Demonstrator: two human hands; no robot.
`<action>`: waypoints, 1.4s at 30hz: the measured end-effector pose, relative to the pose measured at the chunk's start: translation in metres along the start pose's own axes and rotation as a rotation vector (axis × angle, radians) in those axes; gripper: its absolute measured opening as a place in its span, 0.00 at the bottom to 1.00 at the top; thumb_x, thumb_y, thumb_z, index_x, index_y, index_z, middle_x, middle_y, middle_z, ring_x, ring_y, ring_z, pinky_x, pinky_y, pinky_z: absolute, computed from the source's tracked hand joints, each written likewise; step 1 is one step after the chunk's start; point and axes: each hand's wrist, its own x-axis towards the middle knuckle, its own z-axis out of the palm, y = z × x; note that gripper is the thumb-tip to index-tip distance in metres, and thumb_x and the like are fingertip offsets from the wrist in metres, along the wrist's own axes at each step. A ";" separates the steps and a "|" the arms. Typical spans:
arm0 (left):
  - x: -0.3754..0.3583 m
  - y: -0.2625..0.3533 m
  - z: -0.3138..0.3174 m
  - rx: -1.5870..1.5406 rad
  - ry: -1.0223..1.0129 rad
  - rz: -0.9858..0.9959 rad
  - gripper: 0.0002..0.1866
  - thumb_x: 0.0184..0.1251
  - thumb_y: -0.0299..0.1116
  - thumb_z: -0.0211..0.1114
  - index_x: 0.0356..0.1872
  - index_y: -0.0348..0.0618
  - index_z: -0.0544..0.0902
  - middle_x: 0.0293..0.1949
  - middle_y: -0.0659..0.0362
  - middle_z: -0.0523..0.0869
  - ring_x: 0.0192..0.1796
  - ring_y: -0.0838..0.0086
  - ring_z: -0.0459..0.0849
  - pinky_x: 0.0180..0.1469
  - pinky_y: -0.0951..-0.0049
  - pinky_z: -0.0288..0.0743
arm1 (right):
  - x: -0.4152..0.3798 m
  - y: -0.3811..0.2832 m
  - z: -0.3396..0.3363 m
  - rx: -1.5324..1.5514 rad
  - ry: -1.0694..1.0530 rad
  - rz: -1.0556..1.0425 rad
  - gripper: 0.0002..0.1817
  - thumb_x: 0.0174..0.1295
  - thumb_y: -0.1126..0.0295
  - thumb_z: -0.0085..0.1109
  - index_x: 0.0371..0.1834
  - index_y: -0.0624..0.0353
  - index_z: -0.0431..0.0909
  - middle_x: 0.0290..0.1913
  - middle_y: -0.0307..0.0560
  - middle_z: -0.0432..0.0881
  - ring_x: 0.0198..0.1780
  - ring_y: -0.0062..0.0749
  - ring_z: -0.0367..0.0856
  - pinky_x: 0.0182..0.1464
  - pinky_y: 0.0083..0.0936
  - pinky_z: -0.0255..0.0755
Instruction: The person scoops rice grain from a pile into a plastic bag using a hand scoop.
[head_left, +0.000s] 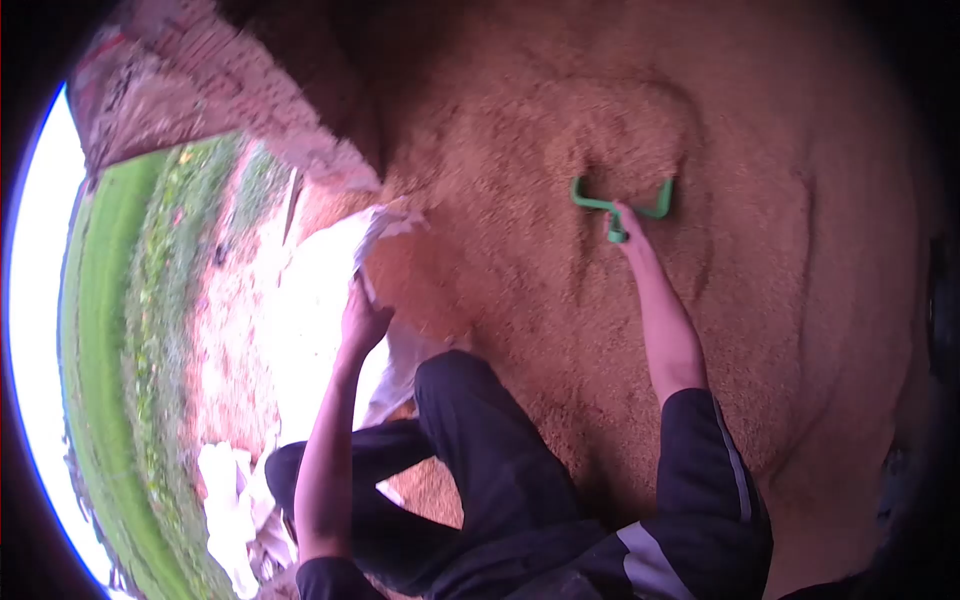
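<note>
My right hand (627,222) is closed round the short handle of a green scoop (592,203). The scoop's open front is pushed into a wide heap of brownish loose grain (500,200), with grain mounded just beyond it. On the left, my left hand (364,318) grips the edge of a white sack (315,300), with the thumb over its rim. Reddish-brown grain shows at the sack's opening beside that hand. Bright light washes out much of the sack.
My bent knee (460,380) is between the two hands, close to the sack. A crumpled white sack (235,500) lies at lower left. A brick wall (220,80) stands at upper left, and a green field (120,300) stretches outside beyond the bright ground.
</note>
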 end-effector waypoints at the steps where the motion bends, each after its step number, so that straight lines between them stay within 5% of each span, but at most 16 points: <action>1: -0.001 -0.001 0.000 0.024 0.013 0.010 0.48 0.45 0.30 0.65 0.67 0.31 0.47 0.66 0.39 0.57 0.67 0.53 0.60 0.65 0.65 0.59 | -0.003 0.005 0.003 -0.049 0.019 -0.026 0.14 0.63 0.57 0.52 0.29 0.55 0.66 0.18 0.40 0.71 0.16 0.26 0.70 0.17 0.23 0.68; 7: -0.001 0.005 0.002 0.020 -0.024 0.009 0.52 0.40 0.27 0.67 0.68 0.37 0.43 0.65 0.42 0.58 0.54 0.46 0.73 0.51 0.56 0.72 | -0.066 0.049 0.000 -0.414 0.082 -0.204 0.14 0.62 0.59 0.54 0.38 0.56 0.67 0.23 0.40 0.72 0.17 0.24 0.70 0.16 0.23 0.67; 11: 0.007 0.003 0.018 0.002 -0.007 0.066 0.53 0.38 0.28 0.68 0.68 0.37 0.43 0.65 0.42 0.57 0.53 0.46 0.74 0.49 0.56 0.74 | -0.105 0.124 0.016 -0.598 0.028 -0.245 0.25 0.63 0.59 0.53 0.56 0.60 0.57 0.28 0.42 0.72 0.20 0.26 0.72 0.17 0.23 0.67; 12: 0.009 0.003 0.020 0.001 -0.005 0.069 0.53 0.38 0.28 0.68 0.68 0.37 0.43 0.65 0.42 0.57 0.53 0.46 0.74 0.49 0.56 0.74 | -0.140 0.134 0.050 -0.721 0.035 -0.271 0.29 0.63 0.59 0.53 0.60 0.62 0.54 0.36 0.47 0.73 0.28 0.29 0.75 0.24 0.23 0.70; 13: 0.010 0.003 0.022 0.000 -0.017 0.067 0.54 0.38 0.28 0.68 0.68 0.37 0.42 0.66 0.42 0.57 0.53 0.46 0.74 0.49 0.56 0.74 | -0.160 0.145 0.072 -0.822 -0.036 0.002 0.28 0.63 0.61 0.54 0.58 0.67 0.57 0.44 0.54 0.74 0.36 0.36 0.77 0.31 0.30 0.72; 15: 0.011 0.004 0.023 0.001 -0.030 0.071 0.55 0.38 0.28 0.68 0.68 0.38 0.41 0.66 0.42 0.56 0.53 0.46 0.74 0.49 0.57 0.74 | -0.170 0.195 0.091 -1.097 -0.124 -0.706 0.17 0.62 0.64 0.53 0.43 0.71 0.68 0.32 0.59 0.78 0.32 0.49 0.80 0.34 0.42 0.73; 20: 0.011 -0.001 0.017 -0.046 0.042 0.127 0.56 0.40 0.29 0.68 0.68 0.34 0.38 0.68 0.40 0.52 0.61 0.48 0.67 0.56 0.61 0.70 | -0.233 0.181 0.150 -1.569 -0.287 -0.639 0.16 0.63 0.64 0.48 0.22 0.63 0.74 0.21 0.60 0.77 0.24 0.57 0.77 0.28 0.46 0.72; 23: 0.007 -0.004 0.014 -0.012 0.091 0.162 0.54 0.43 0.29 0.69 0.68 0.32 0.40 0.68 0.39 0.52 0.67 0.50 0.58 0.63 0.64 0.63 | -0.234 0.170 0.124 -1.513 -0.097 -0.842 0.15 0.64 0.64 0.47 0.23 0.62 0.74 0.20 0.59 0.77 0.24 0.56 0.77 0.27 0.46 0.72; 25: 0.004 0.006 -0.001 -0.068 -0.029 0.133 0.54 0.42 0.28 0.68 0.68 0.32 0.41 0.68 0.40 0.51 0.68 0.51 0.57 0.64 0.65 0.62 | -0.250 0.146 0.099 -1.352 0.025 -0.582 0.13 0.64 0.64 0.48 0.30 0.64 0.73 0.25 0.62 0.77 0.26 0.55 0.78 0.26 0.44 0.71; 26: 0.004 0.007 -0.003 -0.069 -0.039 0.150 0.54 0.42 0.28 0.68 0.68 0.32 0.41 0.68 0.40 0.51 0.68 0.51 0.57 0.64 0.65 0.62 | -0.246 0.151 0.074 -1.072 0.065 -0.815 0.12 0.64 0.65 0.49 0.33 0.65 0.72 0.23 0.57 0.77 0.21 0.47 0.78 0.21 0.37 0.70; 27: 0.004 0.005 -0.005 -0.058 -0.060 0.135 0.54 0.42 0.27 0.68 0.68 0.32 0.41 0.68 0.40 0.51 0.68 0.51 0.57 0.64 0.65 0.62 | -0.267 0.131 0.059 -0.766 0.010 -0.234 0.12 0.64 0.63 0.51 0.37 0.63 0.69 0.21 0.47 0.75 0.18 0.34 0.76 0.18 0.28 0.67; 28: 0.004 0.004 -0.005 -0.047 -0.083 0.120 0.53 0.42 0.27 0.68 0.68 0.33 0.41 0.68 0.40 0.52 0.68 0.51 0.57 0.65 0.65 0.61 | -0.284 0.121 0.040 -0.489 0.022 -0.073 0.12 0.64 0.61 0.52 0.40 0.59 0.67 0.19 0.39 0.71 0.15 0.25 0.71 0.15 0.21 0.66; 33: 0.002 0.004 -0.006 -0.011 -0.128 0.101 0.54 0.41 0.25 0.67 0.68 0.33 0.41 0.68 0.40 0.52 0.69 0.51 0.55 0.66 0.66 0.58 | -0.376 0.116 -0.033 -0.294 0.156 0.613 0.12 0.64 0.63 0.51 0.45 0.56 0.68 0.21 0.45 0.73 0.14 0.31 0.72 0.12 0.27 0.66; 36: 0.005 0.004 -0.004 -0.027 -0.107 0.108 0.53 0.41 0.24 0.66 0.68 0.33 0.40 0.68 0.41 0.51 0.69 0.52 0.55 0.66 0.66 0.58 | -0.368 0.142 -0.034 -0.305 0.192 0.681 0.11 0.64 0.62 0.50 0.42 0.58 0.69 0.20 0.45 0.73 0.13 0.32 0.72 0.11 0.28 0.65; 38: 0.004 -0.001 0.002 -0.013 -0.100 0.102 0.54 0.41 0.24 0.66 0.69 0.34 0.40 0.68 0.41 0.50 0.69 0.52 0.55 0.66 0.66 0.59 | -0.317 0.158 -0.028 -0.223 -0.036 0.552 0.11 0.62 0.62 0.52 0.39 0.56 0.69 0.20 0.42 0.72 0.14 0.28 0.72 0.14 0.27 0.68; 42: 0.001 0.012 -0.009 -0.072 -0.168 0.047 0.53 0.41 0.24 0.65 0.69 0.34 0.39 0.69 0.41 0.49 0.70 0.52 0.52 0.68 0.66 0.55 | -0.157 0.167 0.040 -0.124 -0.131 0.387 0.13 0.62 0.58 0.53 0.29 0.55 0.69 0.16 0.40 0.70 0.12 0.27 0.69 0.13 0.27 0.67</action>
